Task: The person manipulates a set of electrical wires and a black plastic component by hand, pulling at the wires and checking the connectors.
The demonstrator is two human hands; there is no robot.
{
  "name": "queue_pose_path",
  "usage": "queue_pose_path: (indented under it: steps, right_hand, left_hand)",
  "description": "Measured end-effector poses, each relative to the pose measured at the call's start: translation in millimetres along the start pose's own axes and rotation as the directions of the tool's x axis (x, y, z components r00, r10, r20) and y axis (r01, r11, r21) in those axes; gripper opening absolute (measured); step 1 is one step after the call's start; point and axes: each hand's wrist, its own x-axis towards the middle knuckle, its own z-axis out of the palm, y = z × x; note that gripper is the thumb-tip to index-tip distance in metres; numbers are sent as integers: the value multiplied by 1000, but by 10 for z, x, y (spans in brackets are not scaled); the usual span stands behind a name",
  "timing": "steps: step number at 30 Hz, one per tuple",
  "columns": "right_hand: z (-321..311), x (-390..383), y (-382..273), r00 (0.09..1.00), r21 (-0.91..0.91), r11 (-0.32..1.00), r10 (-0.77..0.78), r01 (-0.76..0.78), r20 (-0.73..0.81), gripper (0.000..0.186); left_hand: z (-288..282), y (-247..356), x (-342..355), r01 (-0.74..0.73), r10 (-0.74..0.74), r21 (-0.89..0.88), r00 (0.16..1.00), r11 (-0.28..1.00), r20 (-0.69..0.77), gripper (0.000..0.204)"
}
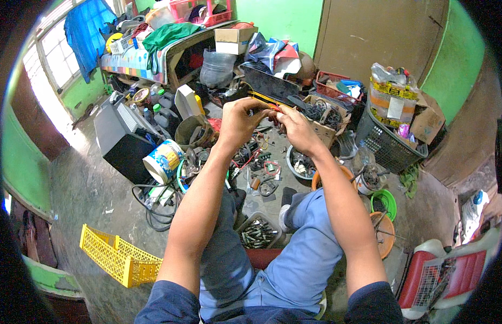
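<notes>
My left hand point(241, 120) and my right hand point(297, 128) meet fingertip to fingertip, raised in front of me over the clutter on the floor. Both are closed in a pinch on a small red-and-yellow piece point(273, 107). It looks thin, like wire, but the fingers cover most of it. Below the hands lies a heap of loose wires and small electrical parts point(262, 167). Between my legs stands a clear plastic tub point(257, 231) of small metallic pieces.
To the left are a black box-shaped casing point(124, 143), a blue-and-white bucket point(163, 161), a black cable point(156, 208) and a yellow plastic crate point(121, 256). On the right stand a grey basin point(300, 164), a dark perforated basket point(389, 137) and a green bowl point(384, 202).
</notes>
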Motion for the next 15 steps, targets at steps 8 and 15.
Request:
queue_pose_path:
  steps: [8, 15]
  right_hand:
    - [9, -48, -245, 993, 67, 998, -27, 19, 112, 32]
    - [45, -32, -166, 993, 132, 989, -71, 59, 93, 34]
  left_hand:
    - [31, -18, 11, 48, -59, -55, 973, 997, -221, 32]
    - [25, -92, 21, 81, -90, -52, 975, 995, -203, 35]
